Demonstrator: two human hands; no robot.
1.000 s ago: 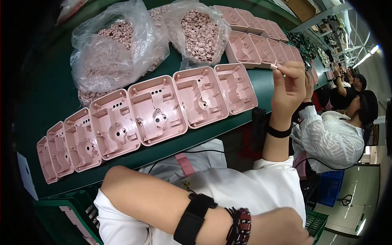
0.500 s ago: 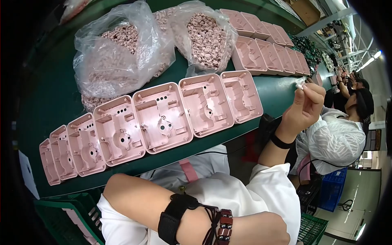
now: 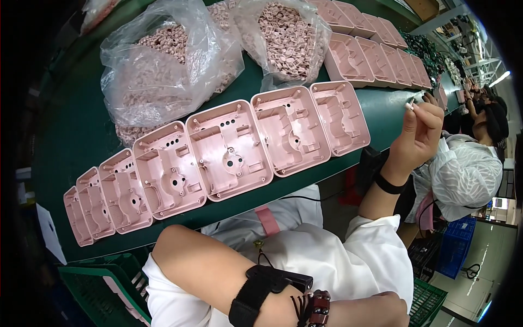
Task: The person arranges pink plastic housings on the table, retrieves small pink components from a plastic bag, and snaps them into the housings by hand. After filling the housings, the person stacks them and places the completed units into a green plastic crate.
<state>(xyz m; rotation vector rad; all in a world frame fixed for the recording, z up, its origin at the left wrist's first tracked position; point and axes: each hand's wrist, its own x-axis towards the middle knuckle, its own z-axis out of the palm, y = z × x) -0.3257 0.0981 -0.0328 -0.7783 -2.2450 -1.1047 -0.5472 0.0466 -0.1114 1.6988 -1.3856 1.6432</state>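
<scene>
My right hand (image 3: 417, 136), with a black band at its wrist, is raised above the right end of the green table. Its thumb and fingers pinch a small white piece (image 3: 410, 106), too small to identify. My left forearm crosses my lap, wearing a black strap and a beaded bracelet. At the lower edge, my left hand (image 3: 389, 312) shows only its back; its fingers are hidden. A row of open pink plastic housings (image 3: 215, 177) runs along the near table edge, cavities facing up. The rightmost housing (image 3: 353, 133) is nearest to my right hand.
Clear plastic bags (image 3: 147, 82) of small pink parts lie behind the row. More pink housings (image 3: 348, 73) stand at the far right, near dark green parts (image 3: 427, 65). A person in a white cap (image 3: 463, 169) sits at right. A green crate (image 3: 98, 272) is at lower left.
The view has shifted, so the housings and bags appear further right and slightly higher. My right hand keeps its pinch, and my left hand stays low across my lap.
</scene>
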